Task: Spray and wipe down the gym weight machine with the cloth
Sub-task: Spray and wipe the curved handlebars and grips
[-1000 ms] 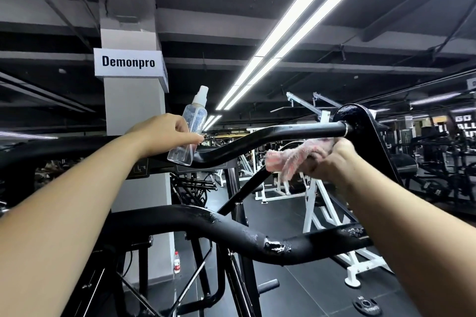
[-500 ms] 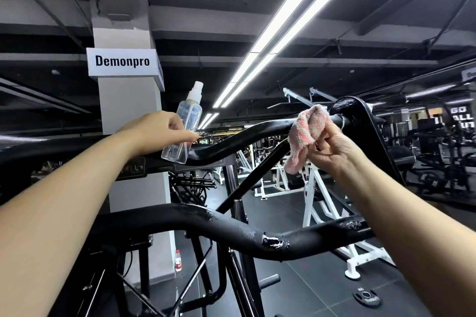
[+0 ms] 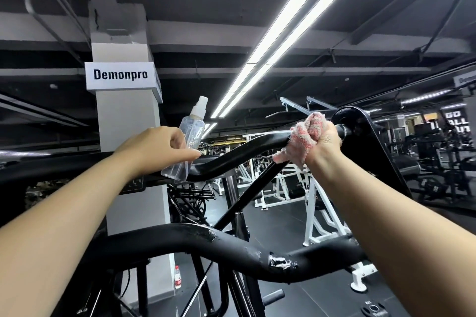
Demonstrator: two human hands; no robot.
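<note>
I am looking up at the gym weight machine (image 3: 231, 252), a black frame with 2 curved bars crossing my view; the upper bar (image 3: 247, 148) runs left to right, rising toward a black end plate (image 3: 360, 131) at the right, and the lower bar (image 3: 206, 242) lies nearer me on much the same long axis; I judge the job partway, since the lower bar shows wet, patchy marks near its middle, though I cannot say if that is spray or worn paint, and the upright posts and lower frame show no sign of wiping. My right hand (image 3: 325, 143) is wrapped over the upper bar just beside the end plate, fingers curled round the pink cloth (image 3: 302, 139) and pressing it on the bar; 1 loose corner hangs below. My left hand (image 3: 157, 148) pinches the clear spray bottle (image 3: 188, 143) at its middle between thumb and fingers; the bottle stands tilted, nozzle up and slightly right, its base just in front of the upper bar; it looks nearly empty. Left to do, I judge: wipe along this bar leftward, then the frame below.
</note>
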